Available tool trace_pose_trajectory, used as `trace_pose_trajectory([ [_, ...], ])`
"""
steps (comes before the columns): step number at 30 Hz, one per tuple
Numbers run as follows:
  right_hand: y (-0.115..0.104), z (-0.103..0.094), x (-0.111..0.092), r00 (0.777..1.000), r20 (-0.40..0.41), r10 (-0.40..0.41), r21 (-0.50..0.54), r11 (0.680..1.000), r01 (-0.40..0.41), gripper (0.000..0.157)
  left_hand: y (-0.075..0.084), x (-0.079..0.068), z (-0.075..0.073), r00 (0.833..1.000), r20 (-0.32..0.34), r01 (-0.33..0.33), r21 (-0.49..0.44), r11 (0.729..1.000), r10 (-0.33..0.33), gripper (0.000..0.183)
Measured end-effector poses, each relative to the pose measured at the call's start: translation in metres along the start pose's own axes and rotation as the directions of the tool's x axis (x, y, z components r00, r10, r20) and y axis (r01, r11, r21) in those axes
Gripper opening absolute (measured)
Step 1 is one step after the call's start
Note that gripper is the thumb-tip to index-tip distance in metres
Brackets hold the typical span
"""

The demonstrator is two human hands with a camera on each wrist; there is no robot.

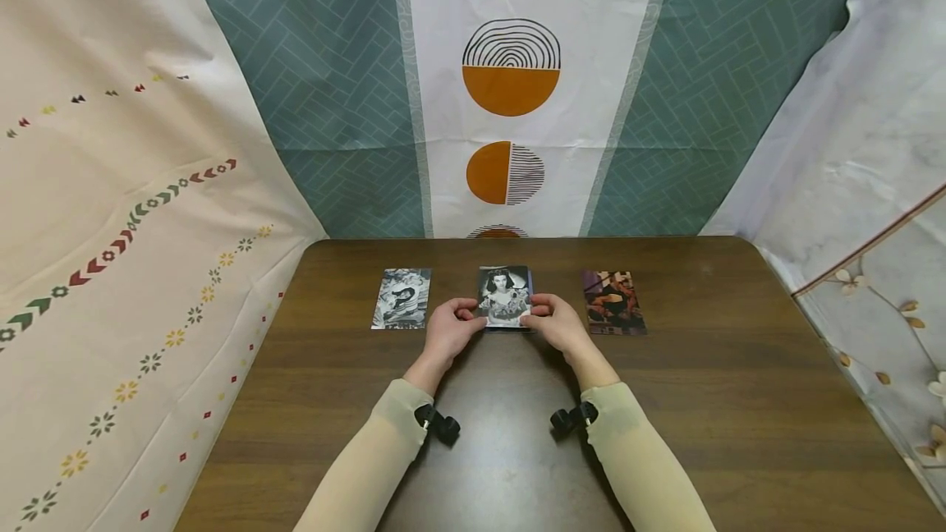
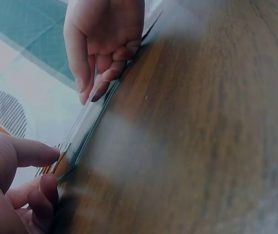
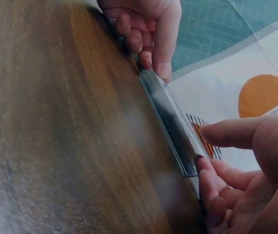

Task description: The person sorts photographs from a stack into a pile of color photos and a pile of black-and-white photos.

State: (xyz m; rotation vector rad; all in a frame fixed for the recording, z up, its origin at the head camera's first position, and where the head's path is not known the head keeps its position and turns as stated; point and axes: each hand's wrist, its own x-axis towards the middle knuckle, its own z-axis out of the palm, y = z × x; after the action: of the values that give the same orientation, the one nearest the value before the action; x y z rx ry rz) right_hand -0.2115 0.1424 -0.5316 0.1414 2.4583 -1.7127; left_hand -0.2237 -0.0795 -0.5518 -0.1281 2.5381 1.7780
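Observation:
In the head view, a black-and-white portrait photo card (image 1: 505, 295) is between both hands near the table's far edge. My left hand (image 1: 449, 328) pinches its left side, thumb near the lower corner. On the opposite side my right hand (image 1: 560, 327) grips the card's edge with thumb and fingers. A purplish edge of another card (image 1: 530, 281) peeks out at the right. Both wrist views look along the table at the card edges (image 3: 170, 126), with the fingertips right at them. The fingers partly cover the card's sides.
Another black-and-white picture card (image 1: 401, 300) lies to the left, and a dark reddish picture card (image 1: 615, 303) to the right. The brown wooden table (image 1: 355, 409) meets patterned cloth hangings (image 1: 510, 130) at the back and sides. A small black camera is on each wrist.

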Motion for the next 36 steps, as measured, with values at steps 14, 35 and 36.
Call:
trace_pose_trajectory([
  [14,-0.006,0.016,-0.006,0.989,-0.135,-0.059,-0.053,0.997,0.052,0.051,0.006,-0.006,-0.011,1.0,0.021,-0.016,-0.099,0.995,0.018,0.04],
  [35,-0.036,0.074,-0.01,0.982,-0.1,-0.161,0.035,0.986,0.166,0.048,0.0,-0.019,-0.085,0.995,-0.029,-0.098,-0.014,0.995,0.098,0.043],
  [36,-0.036,0.078,-0.009,0.98,-0.099,-0.17,0.028,0.984,0.173,0.048,-0.001,-0.019,-0.088,0.995,-0.034,-0.094,-0.016,0.995,0.094,0.043],
])
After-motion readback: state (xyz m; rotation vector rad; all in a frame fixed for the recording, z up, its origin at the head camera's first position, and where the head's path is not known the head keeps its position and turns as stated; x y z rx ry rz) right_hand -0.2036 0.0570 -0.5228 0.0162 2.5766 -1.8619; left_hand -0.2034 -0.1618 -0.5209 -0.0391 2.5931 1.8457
